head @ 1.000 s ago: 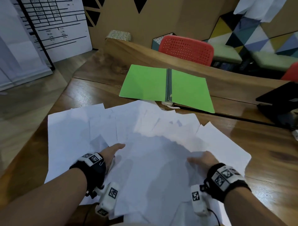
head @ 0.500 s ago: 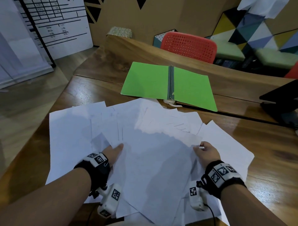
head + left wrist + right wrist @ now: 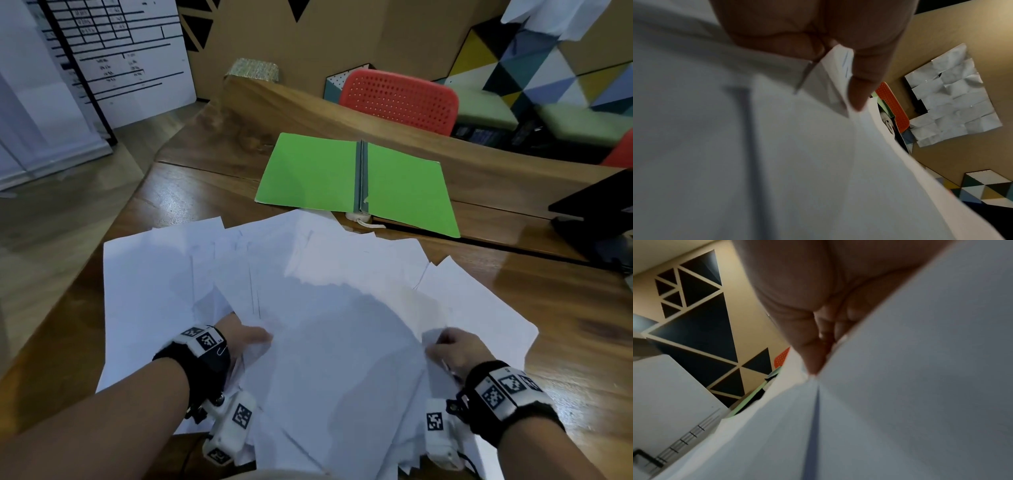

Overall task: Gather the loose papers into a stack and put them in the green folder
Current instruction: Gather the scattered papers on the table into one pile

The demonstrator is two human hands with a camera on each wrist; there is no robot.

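1. Loose papers (image 3: 329, 308): white sheets lay fanned and overlapping on the near part of the wooden table (image 3: 565, 308). The spread ran wider left to right than front to back, and its near edge passed out of the bottom of the head view. Corners fanned outward toward the far side; the far edge stopped just short of the folder.
2. Left hand (image 3: 245, 337): sat at the left side of the central bundle. In the wrist view the thumb (image 3: 863, 91) lay on top of sheet edges with fingers curled beneath, pinching them.
3. Right hand (image 3: 452, 349): sat at the right side of the same bundle, fingers curled. The wrist view showed fingertips (image 3: 813, 363) pinched on paper edges.
4. Green folder (image 3: 404, 185): lay open and flat beyond the papers, spine (image 3: 362, 174) running away from the person, long axis across the table. Both green leaves were bare.
5. Open room: bare wood showed to the right of the spread and to the left of the folder. A seam (image 3: 513, 245) crossed the table beside the folder's near right edge.
6. White cord piece (image 3: 363, 219): lay at the near end of the spine.
7. Dark object (image 3: 596, 212): stood at the table's right edge, well apart from the papers.
8. Red chair (image 3: 400, 99): stood behind the table's far side.
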